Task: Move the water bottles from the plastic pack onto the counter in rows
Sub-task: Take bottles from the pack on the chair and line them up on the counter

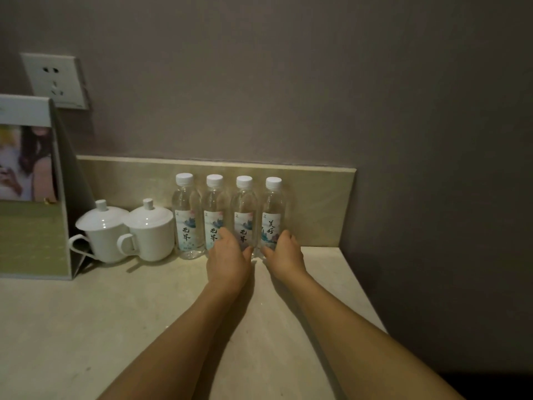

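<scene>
Clear plastic bottles (pixel 229 215) upright in row, beige stone counter (pixel 115 313).

Left hand (pixel 227 256) hides lower labels of two middle bottles (pixel 229 217) (grip unclear); photo stand (pixel 31 186) cut off at left edge.
</scene>
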A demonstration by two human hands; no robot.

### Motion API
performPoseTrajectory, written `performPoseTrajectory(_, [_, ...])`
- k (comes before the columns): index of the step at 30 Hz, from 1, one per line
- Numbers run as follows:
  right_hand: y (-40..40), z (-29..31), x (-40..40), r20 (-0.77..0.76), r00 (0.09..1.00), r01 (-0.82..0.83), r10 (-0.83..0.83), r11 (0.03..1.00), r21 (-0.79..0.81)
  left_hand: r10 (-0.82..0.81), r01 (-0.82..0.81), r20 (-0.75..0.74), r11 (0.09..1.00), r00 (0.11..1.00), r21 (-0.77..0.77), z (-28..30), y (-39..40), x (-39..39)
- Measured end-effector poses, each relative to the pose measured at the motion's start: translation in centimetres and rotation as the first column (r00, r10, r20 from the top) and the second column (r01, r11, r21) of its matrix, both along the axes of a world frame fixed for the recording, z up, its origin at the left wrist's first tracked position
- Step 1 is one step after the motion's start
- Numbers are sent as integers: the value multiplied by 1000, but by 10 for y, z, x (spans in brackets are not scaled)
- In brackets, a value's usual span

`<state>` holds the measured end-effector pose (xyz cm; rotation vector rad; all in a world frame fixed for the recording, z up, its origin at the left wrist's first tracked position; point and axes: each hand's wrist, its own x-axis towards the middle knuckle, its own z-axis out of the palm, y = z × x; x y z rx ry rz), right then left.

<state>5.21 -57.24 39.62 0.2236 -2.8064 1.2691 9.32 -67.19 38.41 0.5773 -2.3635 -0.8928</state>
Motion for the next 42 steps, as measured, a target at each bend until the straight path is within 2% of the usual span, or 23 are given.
performPoseTrajectory(3, [4, 1, 6, 33, 999, -16, 19, 997, -79, -12, 13, -8, 1000, 1000, 21, 3, -1, 6])
performPoseTrajectory(6, [12, 7, 10, 15, 1000, 17, -16, 996, -82, -54, 55, -35, 998, 998, 23, 10, 4, 10])
performPoseTrajectory(11, [43, 13, 18, -85, 981, 161, -172, 979, -125, -238, 244, -294, 970, 926, -17, 21, 39, 13])
performPoseTrajectory(14, [82, 14, 23, -116, 953, 251, -280, 944, -213, -334, 365, -341, 931, 879, 29, 24, 77, 14])
performPoseTrajectory(17, [133, 17, 26, -110, 904, 347, -413, 860, -373, -397, 440, -323, 895, 859, 70, 25, 114, 15])
performPoseTrajectory(23, [248, 11, 40, -203, 802, 436, -562, 783, -444, -424, 477, -365, 876, 829, 66, 32, 196, 18])
performPoseTrajectory(26, [310, 4, 46, -252, 768, 432, -589, 767, -474, -464, 510, -353, 859, 813, 44, 35, 255, 21])
performPoseTrajectory(28, [354, 0, 49, -222, 771, 417, -598, 735, -534, -481, 528, -328, 847, 813, 67, 34, 296, 21])
performPoseTrajectory(32, [444, -1, 54, -65, 791, 374, -608, 565, -735, -519, 555, -269, 829, 811, 75, 34, 382, 21])
performPoseTrajectory(37, [542, -17, 62, -3, 787, 427, -617, 548, -719, -554, 578, -174, 803, 814, 147, 23, 473, 15])
performPoseTrajectory(42, [609, -73, 50, 133, 757, 556, -640, 523, -646, -609, 604, -45, 771, 792, 204, -23, 535, -6])
